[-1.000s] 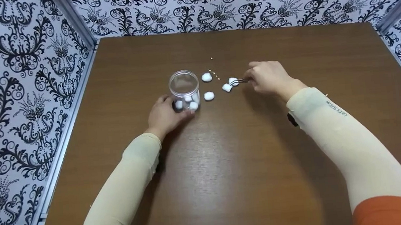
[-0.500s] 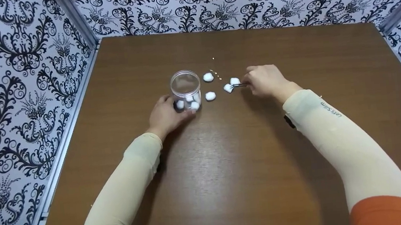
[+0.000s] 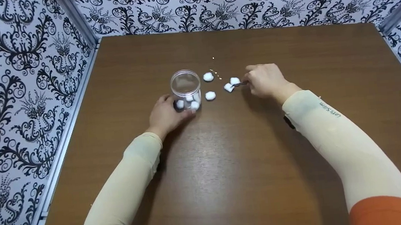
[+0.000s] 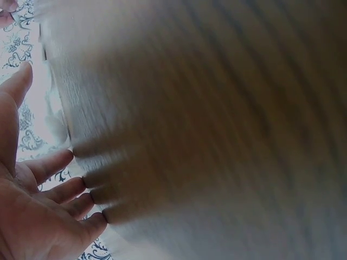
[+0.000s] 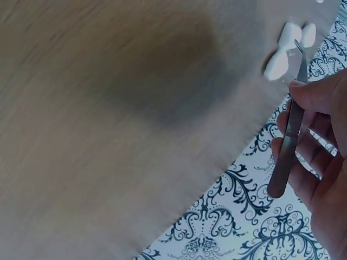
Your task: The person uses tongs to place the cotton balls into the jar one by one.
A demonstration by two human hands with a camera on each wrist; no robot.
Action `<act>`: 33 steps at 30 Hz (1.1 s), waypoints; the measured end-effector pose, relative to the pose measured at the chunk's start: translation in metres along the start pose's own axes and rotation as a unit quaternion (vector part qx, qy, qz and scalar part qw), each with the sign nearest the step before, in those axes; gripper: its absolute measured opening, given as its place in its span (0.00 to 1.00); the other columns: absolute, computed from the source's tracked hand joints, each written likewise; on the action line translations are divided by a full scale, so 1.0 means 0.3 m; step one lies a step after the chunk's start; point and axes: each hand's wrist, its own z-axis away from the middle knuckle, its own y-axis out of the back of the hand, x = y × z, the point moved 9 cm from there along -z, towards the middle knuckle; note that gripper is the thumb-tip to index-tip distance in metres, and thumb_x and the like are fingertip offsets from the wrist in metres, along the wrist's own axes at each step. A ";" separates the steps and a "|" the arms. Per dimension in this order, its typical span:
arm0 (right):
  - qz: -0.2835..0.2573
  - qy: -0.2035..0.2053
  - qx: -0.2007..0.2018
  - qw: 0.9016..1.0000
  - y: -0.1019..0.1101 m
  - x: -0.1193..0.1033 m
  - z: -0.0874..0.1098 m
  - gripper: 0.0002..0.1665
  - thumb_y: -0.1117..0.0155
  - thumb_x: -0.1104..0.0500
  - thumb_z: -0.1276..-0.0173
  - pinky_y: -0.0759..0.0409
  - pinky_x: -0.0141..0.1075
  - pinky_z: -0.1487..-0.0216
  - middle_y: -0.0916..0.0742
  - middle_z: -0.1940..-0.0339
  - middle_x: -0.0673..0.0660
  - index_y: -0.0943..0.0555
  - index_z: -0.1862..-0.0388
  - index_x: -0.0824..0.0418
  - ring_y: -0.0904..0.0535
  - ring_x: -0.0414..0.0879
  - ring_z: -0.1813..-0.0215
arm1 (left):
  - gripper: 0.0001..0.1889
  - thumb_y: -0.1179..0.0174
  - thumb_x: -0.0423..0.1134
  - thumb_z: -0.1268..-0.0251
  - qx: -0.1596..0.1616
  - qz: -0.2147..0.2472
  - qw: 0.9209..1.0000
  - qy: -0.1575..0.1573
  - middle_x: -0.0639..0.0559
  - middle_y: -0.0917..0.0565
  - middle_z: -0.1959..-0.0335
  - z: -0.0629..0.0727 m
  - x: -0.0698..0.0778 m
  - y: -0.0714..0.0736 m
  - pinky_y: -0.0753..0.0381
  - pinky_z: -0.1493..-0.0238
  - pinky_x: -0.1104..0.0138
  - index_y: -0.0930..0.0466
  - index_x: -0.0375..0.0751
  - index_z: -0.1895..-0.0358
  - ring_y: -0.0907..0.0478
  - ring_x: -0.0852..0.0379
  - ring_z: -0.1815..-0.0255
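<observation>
A clear round jar [image 3: 186, 93] with several white cotton balls [image 3: 194, 105] inside stands upright on the table. My left hand [image 3: 166, 116] holds it low down, thumb and fingers spread around its base. In my right hand [image 3: 265, 79] is a pair of metal tweezers [image 5: 293, 120], pinched between thumb and fingers. Their tips touch a cotton ball [image 3: 229, 87] that lies against another cotton ball [image 3: 234, 81]; whether they grip it, I cannot tell. Two more balls, a far one [image 3: 208, 76] and a near one [image 3: 210, 95], lie between jar and tweezers.
Tiny pale bits [image 3: 218, 75] are scattered beyond the loose balls on the brown wooden table [image 3: 207, 185]. A metal frame [image 3: 73, 132] edges the table, and patterned walls [image 3: 220, 7] rise at the back and sides.
The tweezer tips have shifted from the farther of the two touching cotton balls to the nearer one, my right hand moving slightly with them. My left hand has stayed at the jar.
</observation>
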 end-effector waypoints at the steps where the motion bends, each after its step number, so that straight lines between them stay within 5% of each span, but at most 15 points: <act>1: -0.001 0.001 0.004 1.000 0.005 0.001 0.002 0.11 0.37 0.65 0.44 0.26 0.52 0.78 0.23 0.72 0.52 0.11 0.66 0.55 0.21 0.55 0.73 | 0.46 0.35 0.68 0.45 0.000 -0.001 1.000 0.000 0.40 0.36 0.28 0.000 0.000 0.000 0.35 0.34 0.51 0.31 0.43 0.28 0.37 0.42 0.29; 18: -0.010 0.013 0.049 0.999 0.148 0.006 0.026 0.17 0.41 0.67 0.44 0.28 0.50 0.81 0.23 0.72 0.51 0.09 0.62 0.53 0.22 0.54 0.73 | 0.45 0.34 0.68 0.45 0.002 0.007 1.000 -0.001 0.40 0.35 0.28 0.005 0.004 0.006 0.35 0.34 0.49 0.30 0.43 0.29 0.37 0.40 0.29; 33: -0.015 0.043 0.100 0.994 0.336 -0.123 -0.086 0.18 0.42 0.68 0.41 0.28 0.48 0.79 0.20 0.70 0.52 0.09 0.59 0.54 0.20 0.53 0.70 | 0.47 0.35 0.69 0.45 0.001 0.011 1.000 -0.004 0.40 0.35 0.28 -0.002 -0.005 -0.004 0.35 0.34 0.50 0.31 0.43 0.28 0.36 0.41 0.30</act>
